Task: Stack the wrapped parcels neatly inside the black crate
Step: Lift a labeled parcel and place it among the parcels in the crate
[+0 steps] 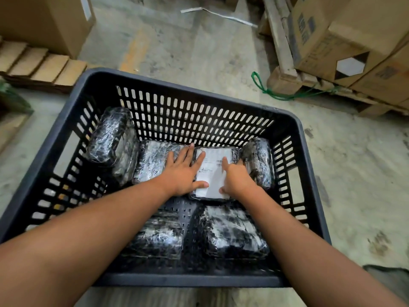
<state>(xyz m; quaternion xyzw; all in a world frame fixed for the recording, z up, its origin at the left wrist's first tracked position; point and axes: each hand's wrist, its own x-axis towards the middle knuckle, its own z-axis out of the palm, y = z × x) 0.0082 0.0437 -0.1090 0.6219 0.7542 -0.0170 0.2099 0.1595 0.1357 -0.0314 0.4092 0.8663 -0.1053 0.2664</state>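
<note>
The black crate (168, 89) sits on the concrete floor (199, 45), its slotted plastic walls rising around six parcels in glossy, crinkled wrap; the labelled parcel (213, 173) lies flat by the middle of the far wall, white label up, long axis running from the near rim toward the far wall. The left hand (182, 171) lies spread and flat, palm down, across that parcel's left edge and onto the flat parcel (152, 163) touching it on that side; the right hand (238, 177) rests on its right edge, fingers loosely extended, thumb on the label; neither grip is closed around anything. In the far left corner a bulkier parcel (110, 140) stands tilted against the side wall; at the far right a parcel on edge (259, 161) stands between the labelled one and the right wall. Along the near wall two more lie flat, the near left parcel (159, 235) partly under the left forearm and the near right parcel (232, 231) just beside it, a strip of perforated crate bottom bare between them. Cardboard boxes (345, 34) on a wooden pallet (285, 76) stand beyond the right corner.
</note>
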